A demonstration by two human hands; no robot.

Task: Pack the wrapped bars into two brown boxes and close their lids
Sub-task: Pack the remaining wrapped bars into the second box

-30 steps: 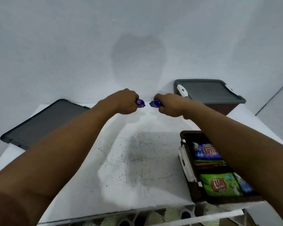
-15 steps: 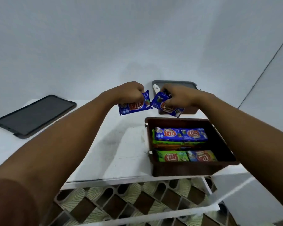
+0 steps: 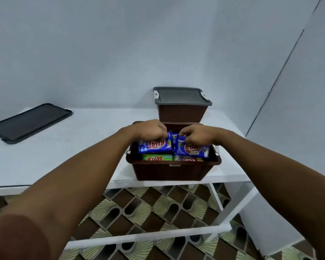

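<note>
Holding two blue wrapped bars at the mouth of the open brown box, one per hand. Left blue bar is pinched along its top edge by our left hand, fingers curled over it. Right blue bar is pinched the same way by our right hand. The two bars hang side by side, touching or very nearly, over the layer already packed: a green wrapped bar at front left, another bar at front right, mostly hidden. We judge this box close to full, with these two as its top layer, not yet let go.

Just behind stands the second brown box, its fitted grey lid seated on top. It looks closed; its contents are unseen.

The loose grey lid lies flat on the white desk, well to the left of the open box.

Left to do, by our reading: release both bars, fetch that lid, press it on.
</note>
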